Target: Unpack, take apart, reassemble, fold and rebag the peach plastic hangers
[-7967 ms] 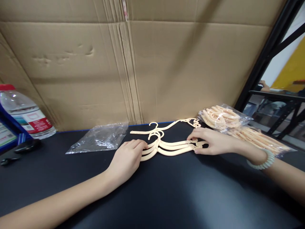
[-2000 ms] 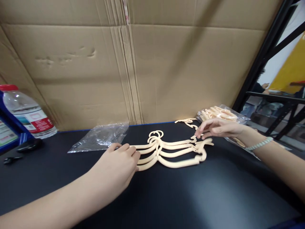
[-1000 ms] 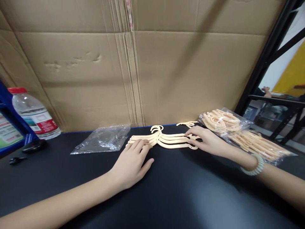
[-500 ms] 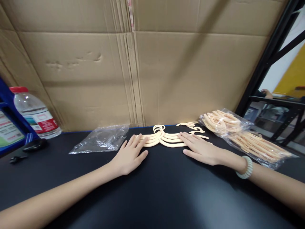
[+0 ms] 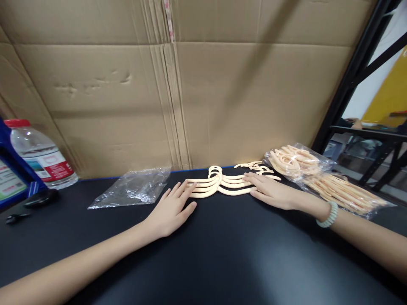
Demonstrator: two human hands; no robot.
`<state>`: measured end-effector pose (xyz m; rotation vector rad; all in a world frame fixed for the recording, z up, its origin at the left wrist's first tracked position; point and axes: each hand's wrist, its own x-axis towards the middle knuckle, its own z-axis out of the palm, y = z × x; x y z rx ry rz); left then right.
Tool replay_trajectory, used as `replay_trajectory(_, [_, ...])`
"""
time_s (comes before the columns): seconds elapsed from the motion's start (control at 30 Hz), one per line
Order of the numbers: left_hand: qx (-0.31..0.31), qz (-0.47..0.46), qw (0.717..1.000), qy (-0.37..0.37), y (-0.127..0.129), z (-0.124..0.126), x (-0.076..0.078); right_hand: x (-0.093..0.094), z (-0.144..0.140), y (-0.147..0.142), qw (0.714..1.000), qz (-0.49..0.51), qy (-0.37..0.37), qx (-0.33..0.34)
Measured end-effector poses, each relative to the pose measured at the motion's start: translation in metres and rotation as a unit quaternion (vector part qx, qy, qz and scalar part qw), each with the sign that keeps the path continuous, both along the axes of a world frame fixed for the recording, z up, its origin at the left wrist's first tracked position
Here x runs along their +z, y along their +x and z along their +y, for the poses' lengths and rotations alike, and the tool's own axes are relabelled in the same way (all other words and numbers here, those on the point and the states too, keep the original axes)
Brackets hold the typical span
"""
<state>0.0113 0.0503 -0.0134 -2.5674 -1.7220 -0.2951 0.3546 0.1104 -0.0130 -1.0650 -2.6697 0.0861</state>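
A flat stack of several cream plastic hangers (image 5: 222,185) lies on the black table (image 5: 203,254), hooks pointing to the cardboard wall. My left hand (image 5: 171,205) rests flat, fingers spread, with its fingertips on the left ends of the stack. My right hand (image 5: 270,190), a pale bead bracelet on the wrist, lies flat with its fingers on the right ends. Neither hand grips anything. One loose hanger (image 5: 252,165) lies just behind the stack.
A clear bag full of cream hangers (image 5: 321,176) sits at the right. An empty clear plastic bag (image 5: 133,188) lies left of the stack. A water bottle (image 5: 38,156) and a blue holder (image 5: 12,178) stand far left. A cardboard wall (image 5: 203,84) closes the back; a black rack (image 5: 356,72) stands at right.
Both hands squared the spread hangers into a tight stack and slid it back toward the wall. Their fingers now lie flat on its two ends.
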Motion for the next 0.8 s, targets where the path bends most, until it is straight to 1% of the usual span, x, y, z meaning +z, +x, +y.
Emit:
replay_trajectory(0.1, [-0.002,-0.001,1.000,-0.012,0.001,-0.001,0.002,0.002,0.001,-0.001,1.000,0.008,-0.002,-0.002])
replay_trajectory(0.27, [-0.011,-0.017,1.000,0.002,0.003,-0.003,0.003,0.001,0.004,-0.001,1.000,0.024,0.010,0.002])
replay_trajectory(0.47, [-0.043,-0.033,0.997,0.060,0.004,-0.006,0.004,-0.004,0.009,0.003,0.999,0.044,0.020,0.008])
replay_trajectory(0.57, [-0.073,-0.042,0.991,0.106,0.005,-0.009,0.006,-0.004,0.008,0.003,0.999,0.042,0.032,0.004])
replay_trajectory(0.63, [-0.096,-0.053,0.986,0.127,0.006,-0.012,0.007,-0.003,0.005,0.001,0.998,0.047,0.045,0.016])
replay_trajectory(0.8, [-0.133,-0.066,0.980,0.132,0.008,-0.015,0.009,0.002,-0.004,-0.009,0.994,0.066,0.084,0.038])
